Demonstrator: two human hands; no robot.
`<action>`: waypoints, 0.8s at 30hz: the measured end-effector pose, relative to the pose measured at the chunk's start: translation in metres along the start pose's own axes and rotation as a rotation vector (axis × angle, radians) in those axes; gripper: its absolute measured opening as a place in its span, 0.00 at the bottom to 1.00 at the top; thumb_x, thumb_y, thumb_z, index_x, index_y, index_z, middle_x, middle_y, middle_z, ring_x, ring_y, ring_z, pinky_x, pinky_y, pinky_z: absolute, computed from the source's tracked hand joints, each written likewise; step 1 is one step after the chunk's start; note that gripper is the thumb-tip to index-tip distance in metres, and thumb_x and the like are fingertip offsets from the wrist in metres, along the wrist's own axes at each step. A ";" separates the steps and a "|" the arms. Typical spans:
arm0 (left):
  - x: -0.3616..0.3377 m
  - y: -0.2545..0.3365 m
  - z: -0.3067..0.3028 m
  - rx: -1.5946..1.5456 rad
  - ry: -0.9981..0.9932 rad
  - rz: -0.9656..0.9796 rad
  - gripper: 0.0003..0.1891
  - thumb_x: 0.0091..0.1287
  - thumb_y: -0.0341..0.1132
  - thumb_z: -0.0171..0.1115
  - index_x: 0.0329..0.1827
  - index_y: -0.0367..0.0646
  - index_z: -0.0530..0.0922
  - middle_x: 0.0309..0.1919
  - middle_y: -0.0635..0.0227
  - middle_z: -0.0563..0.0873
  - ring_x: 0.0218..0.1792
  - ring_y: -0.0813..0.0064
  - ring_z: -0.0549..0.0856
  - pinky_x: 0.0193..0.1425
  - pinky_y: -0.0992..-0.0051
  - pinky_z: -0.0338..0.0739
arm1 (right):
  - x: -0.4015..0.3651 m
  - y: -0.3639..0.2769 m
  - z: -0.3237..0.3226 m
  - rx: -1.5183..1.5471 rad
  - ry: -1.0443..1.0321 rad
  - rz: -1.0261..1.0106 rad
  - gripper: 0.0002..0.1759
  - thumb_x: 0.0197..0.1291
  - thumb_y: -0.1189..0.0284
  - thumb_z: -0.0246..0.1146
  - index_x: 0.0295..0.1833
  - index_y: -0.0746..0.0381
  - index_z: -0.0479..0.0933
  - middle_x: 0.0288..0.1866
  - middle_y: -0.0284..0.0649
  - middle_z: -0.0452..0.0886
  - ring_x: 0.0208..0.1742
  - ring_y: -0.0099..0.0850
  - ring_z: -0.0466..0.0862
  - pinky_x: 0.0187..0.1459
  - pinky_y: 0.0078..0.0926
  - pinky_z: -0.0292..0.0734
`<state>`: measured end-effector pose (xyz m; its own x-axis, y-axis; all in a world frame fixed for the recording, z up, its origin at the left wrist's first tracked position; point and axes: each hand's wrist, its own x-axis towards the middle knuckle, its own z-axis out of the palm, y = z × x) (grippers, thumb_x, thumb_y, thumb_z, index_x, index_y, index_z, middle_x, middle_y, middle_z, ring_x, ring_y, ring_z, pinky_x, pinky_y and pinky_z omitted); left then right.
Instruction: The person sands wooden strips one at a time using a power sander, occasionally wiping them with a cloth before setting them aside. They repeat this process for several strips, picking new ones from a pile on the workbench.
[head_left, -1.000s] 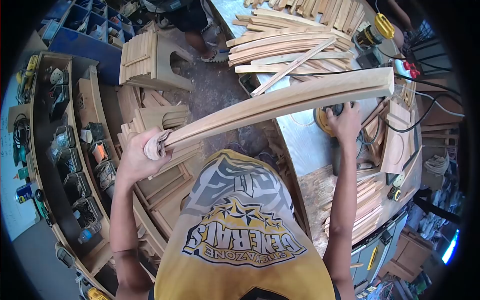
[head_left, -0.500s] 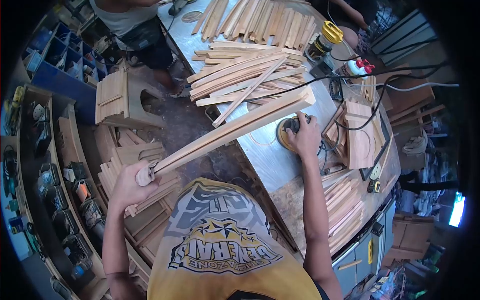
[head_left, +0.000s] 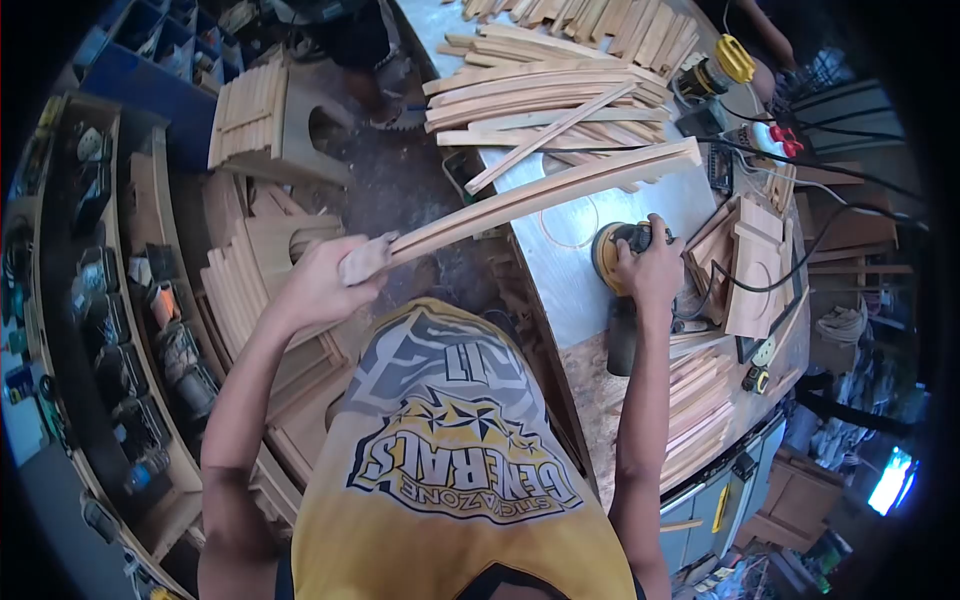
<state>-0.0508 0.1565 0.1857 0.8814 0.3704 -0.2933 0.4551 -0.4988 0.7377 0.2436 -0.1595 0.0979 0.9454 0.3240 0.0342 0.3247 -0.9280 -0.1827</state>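
Observation:
My left hand (head_left: 325,285) is closed around the near end of a long grooved wooden piece (head_left: 540,200), with a pale cloth-like wrap (head_left: 365,260) at that end. The piece slants up to the right, its far end over the workbench (head_left: 560,290). On the bench's metal sheet, my right hand (head_left: 652,265) grips a round black and yellow sander (head_left: 615,250). A dark cylinder (head_left: 621,340) hangs below the sander, beside my right wrist.
Wooden strips (head_left: 550,90) are piled at the bench's far side, more (head_left: 700,410) nearer me. A yellow-topped power tool (head_left: 715,70), cables and wooden panels (head_left: 757,265) lie right. Shelves (head_left: 145,350) stand left. A person's legs (head_left: 365,70) show beyond.
The view has shifted, and the bench now appears farther right and higher. My left hand has come closer to the bench with the wooden piece. The dark cylinder by the sander is now visible.

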 end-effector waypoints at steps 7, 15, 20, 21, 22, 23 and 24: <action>0.009 -0.005 0.016 -0.052 0.020 0.044 0.11 0.60 0.34 0.74 0.39 0.38 0.83 0.25 0.59 0.84 0.26 0.68 0.82 0.38 0.68 0.78 | -0.017 0.005 0.000 -0.050 -0.022 -0.033 0.39 0.53 0.54 0.77 0.71 0.46 0.73 0.57 0.60 0.77 0.52 0.61 0.85 0.53 0.55 0.83; 0.034 -0.005 0.040 -0.503 -0.456 -0.203 0.17 0.61 0.37 0.78 0.45 0.36 0.81 0.24 0.72 0.81 0.20 0.81 0.78 0.22 0.78 0.70 | -0.034 0.001 -0.001 -0.036 0.029 -0.005 0.36 0.52 0.58 0.78 0.68 0.48 0.76 0.54 0.60 0.77 0.47 0.62 0.85 0.49 0.53 0.83; 0.077 -0.037 0.168 -0.499 -0.590 -0.284 0.18 0.59 0.35 0.77 0.45 0.33 0.80 0.20 0.70 0.78 0.15 0.81 0.77 0.19 0.77 0.71 | -0.039 0.017 -0.014 -0.012 -0.029 -0.054 0.35 0.53 0.59 0.77 0.68 0.45 0.76 0.57 0.59 0.76 0.53 0.61 0.85 0.52 0.53 0.84; 0.090 -0.039 0.192 -0.424 -0.563 -0.323 0.17 0.58 0.34 0.76 0.43 0.33 0.81 0.19 0.70 0.78 0.15 0.79 0.77 0.19 0.75 0.72 | -0.038 0.015 -0.020 -0.031 0.004 -0.081 0.35 0.53 0.59 0.77 0.68 0.45 0.76 0.57 0.59 0.76 0.54 0.61 0.84 0.52 0.53 0.84; 0.103 -0.040 0.210 -0.447 -0.572 -0.312 0.17 0.58 0.34 0.76 0.43 0.33 0.81 0.19 0.70 0.78 0.15 0.79 0.77 0.19 0.75 0.72 | -0.041 0.010 -0.032 -0.019 0.007 -0.092 0.35 0.53 0.59 0.78 0.68 0.45 0.76 0.57 0.59 0.75 0.53 0.60 0.84 0.52 0.53 0.84; 0.109 -0.041 0.229 -0.347 -0.559 -0.284 0.15 0.57 0.33 0.74 0.41 0.31 0.81 0.19 0.68 0.78 0.15 0.77 0.78 0.19 0.73 0.72 | -0.042 0.005 -0.042 -0.046 -0.005 -0.088 0.35 0.53 0.59 0.78 0.68 0.45 0.76 0.57 0.59 0.75 0.53 0.60 0.84 0.52 0.53 0.84; 0.111 -0.042 0.244 -0.242 -0.548 -0.257 0.14 0.56 0.32 0.72 0.38 0.30 0.81 0.18 0.67 0.79 0.15 0.74 0.78 0.19 0.71 0.72 | -0.045 0.000 -0.051 -0.021 0.022 -0.115 0.35 0.53 0.59 0.78 0.68 0.45 0.76 0.57 0.59 0.75 0.53 0.60 0.84 0.52 0.52 0.84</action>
<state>0.0592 0.0274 -0.0258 0.7147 -0.0309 -0.6988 0.6747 -0.2331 0.7003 0.2022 -0.1838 0.1459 0.9024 0.4243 0.0754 0.4310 -0.8889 -0.1556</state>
